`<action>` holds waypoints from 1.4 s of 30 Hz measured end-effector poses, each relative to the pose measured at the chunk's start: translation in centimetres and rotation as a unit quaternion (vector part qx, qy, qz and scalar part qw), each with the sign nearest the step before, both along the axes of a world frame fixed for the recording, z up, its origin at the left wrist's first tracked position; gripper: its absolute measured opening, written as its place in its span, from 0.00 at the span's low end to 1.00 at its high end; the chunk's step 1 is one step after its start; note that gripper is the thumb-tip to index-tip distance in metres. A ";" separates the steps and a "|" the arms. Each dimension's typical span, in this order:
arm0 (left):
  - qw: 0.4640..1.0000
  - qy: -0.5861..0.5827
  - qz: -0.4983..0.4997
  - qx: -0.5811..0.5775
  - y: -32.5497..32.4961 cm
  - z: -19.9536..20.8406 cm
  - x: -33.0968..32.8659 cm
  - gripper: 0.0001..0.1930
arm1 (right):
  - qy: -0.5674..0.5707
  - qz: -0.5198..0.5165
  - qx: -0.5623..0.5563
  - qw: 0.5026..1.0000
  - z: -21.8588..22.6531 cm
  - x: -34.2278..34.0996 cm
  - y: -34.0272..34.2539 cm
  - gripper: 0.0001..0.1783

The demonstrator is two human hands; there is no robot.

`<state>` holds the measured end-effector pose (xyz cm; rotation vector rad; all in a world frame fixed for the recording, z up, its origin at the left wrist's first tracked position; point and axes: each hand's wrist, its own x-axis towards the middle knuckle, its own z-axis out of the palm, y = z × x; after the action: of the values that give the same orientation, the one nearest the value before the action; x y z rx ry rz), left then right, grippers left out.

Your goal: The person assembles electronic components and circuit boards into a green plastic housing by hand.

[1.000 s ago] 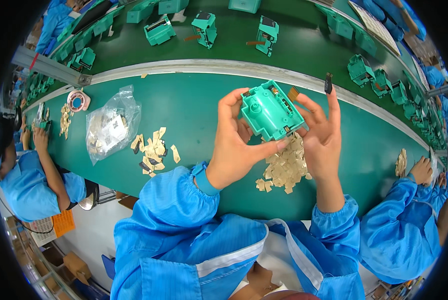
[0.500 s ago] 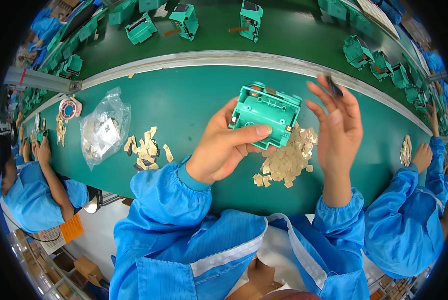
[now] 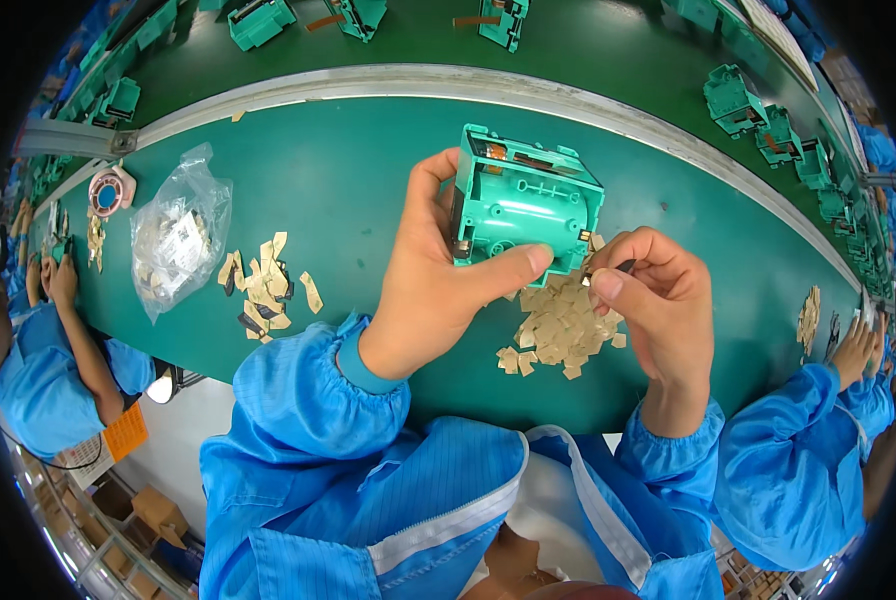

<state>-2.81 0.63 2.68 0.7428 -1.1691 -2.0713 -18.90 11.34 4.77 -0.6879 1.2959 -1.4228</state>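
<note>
At 1 o'clock, the green case (image 3: 528, 208) hides most fingers of the left hand (image 3: 423, 265). At 3 o'clock, the right hand (image 3: 665, 290) partly covers a dark scrap (image 3: 625, 266), too small to identify. A second case (image 3: 506, 22) is cropped at 12 o'clock.

Greens, tan and blue, as I view them remotely.
I see a sea-green housing (image 3: 528, 208), a deeper green tabletop (image 3: 348, 190), tan chips (image 3: 565, 332), a blue jacket (image 3: 318, 490) with fine darker pinstripes and a white zip band (image 3: 446, 520), and a roll (image 3: 107, 192) with a blue centre inside a reddish ring.
</note>
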 end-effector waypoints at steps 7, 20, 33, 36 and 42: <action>1.000 -0.012 0.004 -0.022 0.4 0.2 -0.3 0.37 | -0.003 0.001 0.027 1.000 -0.1 -0.2 -0.1 0.06; 1.000 -0.012 -0.009 -0.026 0.4 0.2 -0.2 0.36 | 0.057 -0.029 0.025 0.998 0.2 0.6 -0.1 0.07; 0.998 -0.004 -0.001 -0.059 0.5 -0.1 -0.3 0.37 | 0.084 -0.045 0.052 0.994 0.4 0.9 0.0 0.07; 0.999 0.000 0.002 -0.053 0.6 -0.3 -0.3 0.37 | 0.080 -0.049 0.037 0.995 0.3 0.9 -0.1 0.08; 1.000 -0.003 -0.011 0.002 0.7 0.5 -0.1 0.37 | 0.052 -0.017 0.036 0.998 0.0 0.0 0.0 0.09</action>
<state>-2.93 1.29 3.13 0.7407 -1.1825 -2.0916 -18.85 11.37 4.78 -0.7028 1.4382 -1.3755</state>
